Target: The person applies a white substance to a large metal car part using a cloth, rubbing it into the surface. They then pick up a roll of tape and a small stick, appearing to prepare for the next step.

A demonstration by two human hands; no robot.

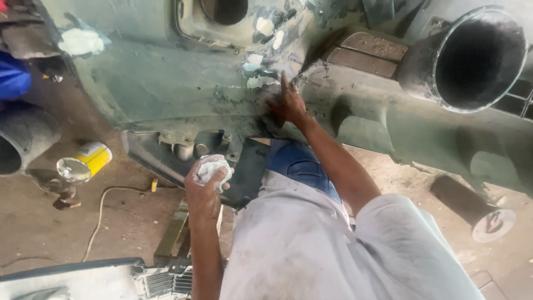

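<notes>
Filler, a soft whitish lump of putty (213, 166), sits near-centre in the scene, cupped in the left hand (204, 186), fingers curled around it w/ thumb closing over the side, so the grip is closed on the lump. Right hand (287, 103) is farther off, reaching up to the large grey-green moulded plastic car panel (166, 83); index finger stretched out straight & pressing on the panel surface, other fingers loosely bent, nothing visibly held in it. Just by that fingertip, pale patches of white filler (255, 62) are smeared on the panel, more of them trailing toward the far edge; another white smear (80, 41) lies well to the left on the same panel. Panel spans most of the far side, w/ a round dark opening ringed in a shiny rim (478, 58) at far right. Person wears a dusty white garment (311, 244) & blue jeans (300, 164), seen btwn the arms. On the dirt floor to the left lies a yellow tin can on its side (86, 162), shiny end facing near; a pale cable (102, 214) snakes past it. Dark pipe end (19, 141) at left edge.
</notes>
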